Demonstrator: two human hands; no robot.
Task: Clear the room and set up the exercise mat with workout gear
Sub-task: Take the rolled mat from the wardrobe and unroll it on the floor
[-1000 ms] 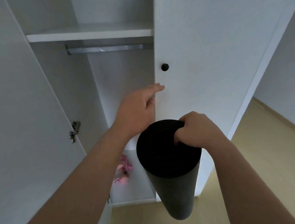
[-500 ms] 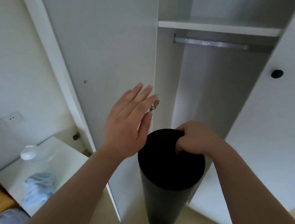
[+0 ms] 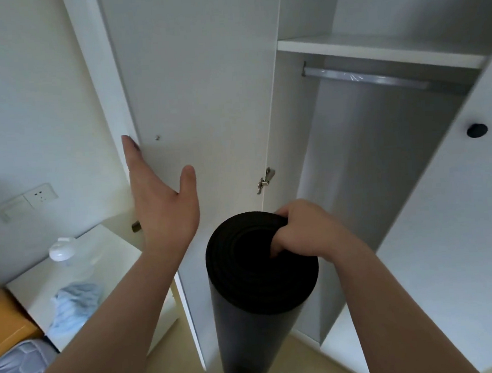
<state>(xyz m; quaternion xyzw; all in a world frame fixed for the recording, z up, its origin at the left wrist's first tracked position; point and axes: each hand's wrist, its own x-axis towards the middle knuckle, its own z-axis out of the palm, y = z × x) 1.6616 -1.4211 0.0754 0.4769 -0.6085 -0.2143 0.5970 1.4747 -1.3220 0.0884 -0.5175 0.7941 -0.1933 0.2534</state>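
Rolled mat (image 3: 249,318) hung from right hand (image 3: 304,234), gripped at core rim; left hand (image 3: 164,210) open, flat at wardrobe door (image 3: 201,86). Likely soft, light, grippy.

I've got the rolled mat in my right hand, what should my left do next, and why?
Probably swing the wardrobe door shut: your left hand is open at its free edge, the door stands wide, and your right hand grips the rolled mat.
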